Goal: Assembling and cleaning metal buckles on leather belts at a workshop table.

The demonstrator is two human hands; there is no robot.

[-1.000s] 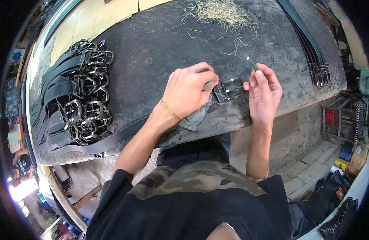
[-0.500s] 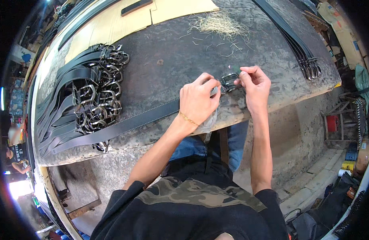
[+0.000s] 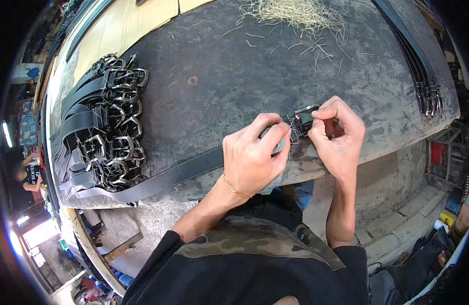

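Note:
A black belt (image 3: 186, 169) with pale stitching lies along the near part of the table, its buckle end raised between my hands. My left hand (image 3: 256, 151) is closed around the strap just left of the metal buckle (image 3: 306, 109). Something grey also shows between its fingers, too covered to name. Beside the buckle, my right hand (image 3: 342, 133) pinches a small green lighter (image 3: 305, 118), mostly hidden by the fingers. A tiny pinkish glow shows at the lighter's tip, close to thread ends by the buckle.
At the left, a heap of black belts (image 3: 78, 120) has its buckles bunched together. Several more belts (image 3: 415, 63) hang over the right side of the dark table (image 3: 204, 101). Cut threads (image 3: 295, 16) lie at the far side, near cardboard (image 3: 125, 28). Another person (image 3: 31, 178) is at far left.
My view has shifted, so the table sits differently in it. My right hand has turned, bringing the lighter close against the buckle end. My left hand keeps its hold on the belt.

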